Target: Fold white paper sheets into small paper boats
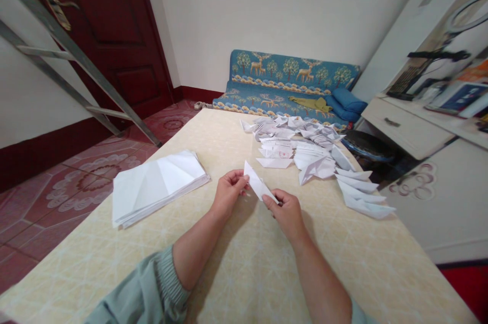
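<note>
The left hand (229,195) and right hand (286,215) closed their grips on one folded white paper (258,182) over the worktop (247,268).

Print on folded paper (275,151) unreadable

The left hand (229,195) and right hand (286,215) come together near the middle of the view, just apart, with both wrists angled inward. The left fingers (238,180) curl toward the right, and the right fingers (272,199) reach toward the left, each hand pinching. The bare left forearm (198,248) rises from the near left, the bare right forearm (320,283) from the near right. The fingertips are partly hidden, so the exact grip is hard to make out.
</note>
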`<state>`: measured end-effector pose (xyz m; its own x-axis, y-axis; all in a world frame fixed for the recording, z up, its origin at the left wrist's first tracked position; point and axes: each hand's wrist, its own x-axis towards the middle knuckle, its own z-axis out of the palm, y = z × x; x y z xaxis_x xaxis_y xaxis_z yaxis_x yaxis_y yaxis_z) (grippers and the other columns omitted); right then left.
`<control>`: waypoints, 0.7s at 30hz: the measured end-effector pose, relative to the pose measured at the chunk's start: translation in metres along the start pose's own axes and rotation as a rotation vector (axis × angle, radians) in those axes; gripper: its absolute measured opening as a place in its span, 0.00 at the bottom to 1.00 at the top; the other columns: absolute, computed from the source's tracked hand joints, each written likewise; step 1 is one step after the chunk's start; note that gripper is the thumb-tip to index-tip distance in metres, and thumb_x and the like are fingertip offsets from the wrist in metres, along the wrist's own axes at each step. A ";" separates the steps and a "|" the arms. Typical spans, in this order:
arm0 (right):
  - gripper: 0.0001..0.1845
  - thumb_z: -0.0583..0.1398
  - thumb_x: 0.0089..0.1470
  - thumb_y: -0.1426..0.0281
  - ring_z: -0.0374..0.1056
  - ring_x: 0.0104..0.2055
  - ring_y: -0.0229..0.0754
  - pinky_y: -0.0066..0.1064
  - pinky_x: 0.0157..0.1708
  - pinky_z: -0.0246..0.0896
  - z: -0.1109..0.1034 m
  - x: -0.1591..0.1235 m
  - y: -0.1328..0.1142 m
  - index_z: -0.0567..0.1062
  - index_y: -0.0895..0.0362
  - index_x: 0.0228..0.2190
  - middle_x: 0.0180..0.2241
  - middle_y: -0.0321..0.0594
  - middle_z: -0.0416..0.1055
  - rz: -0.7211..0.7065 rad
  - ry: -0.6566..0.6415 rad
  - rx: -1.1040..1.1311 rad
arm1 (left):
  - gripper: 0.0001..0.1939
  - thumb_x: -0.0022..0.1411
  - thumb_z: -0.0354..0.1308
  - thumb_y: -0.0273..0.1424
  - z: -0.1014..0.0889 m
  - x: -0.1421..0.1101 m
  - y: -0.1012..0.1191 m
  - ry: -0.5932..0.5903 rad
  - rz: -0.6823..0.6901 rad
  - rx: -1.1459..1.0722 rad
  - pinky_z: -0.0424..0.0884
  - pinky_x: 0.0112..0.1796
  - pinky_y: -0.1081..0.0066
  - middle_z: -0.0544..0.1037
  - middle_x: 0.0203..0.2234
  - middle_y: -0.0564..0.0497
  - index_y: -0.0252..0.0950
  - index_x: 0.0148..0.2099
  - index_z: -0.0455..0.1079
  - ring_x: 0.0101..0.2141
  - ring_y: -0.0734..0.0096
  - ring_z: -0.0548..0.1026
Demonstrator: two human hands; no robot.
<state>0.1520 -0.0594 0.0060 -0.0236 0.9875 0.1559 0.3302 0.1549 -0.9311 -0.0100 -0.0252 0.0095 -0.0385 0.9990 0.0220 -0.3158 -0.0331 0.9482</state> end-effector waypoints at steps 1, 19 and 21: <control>0.11 0.59 0.48 0.63 0.52 0.19 0.32 0.24 0.18 0.47 0.001 0.000 0.000 0.73 0.59 0.24 0.17 0.30 0.58 -0.015 0.008 -0.017 | 0.18 0.48 0.64 0.38 0.001 -0.001 0.000 -0.014 0.001 0.009 0.63 0.21 0.79 0.74 0.22 0.52 0.31 0.40 0.71 0.22 0.77 0.69; 0.08 0.57 0.50 0.70 0.68 0.32 0.42 0.28 0.33 0.57 0.005 -0.002 -0.004 0.76 0.55 0.32 0.30 0.40 0.74 -0.250 0.073 -0.511 | 0.26 0.52 0.59 0.43 0.004 -0.002 0.000 -0.127 0.017 0.181 0.68 0.20 0.79 0.75 0.28 0.47 0.31 0.49 0.66 0.24 0.73 0.74; 0.08 0.57 0.50 0.71 0.68 0.32 0.42 0.28 0.33 0.57 0.004 -0.003 -0.006 0.76 0.55 0.32 0.31 0.40 0.74 -0.248 0.070 -0.540 | 0.27 0.52 0.60 0.42 0.004 -0.002 0.000 -0.097 0.007 0.169 0.68 0.19 0.79 0.75 0.29 0.47 0.32 0.50 0.65 0.24 0.73 0.74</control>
<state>0.1460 -0.0627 0.0098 -0.1053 0.9167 0.3854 0.7564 0.3254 -0.5674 -0.0057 -0.0271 0.0110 0.0540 0.9972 0.0518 -0.1521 -0.0431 0.9874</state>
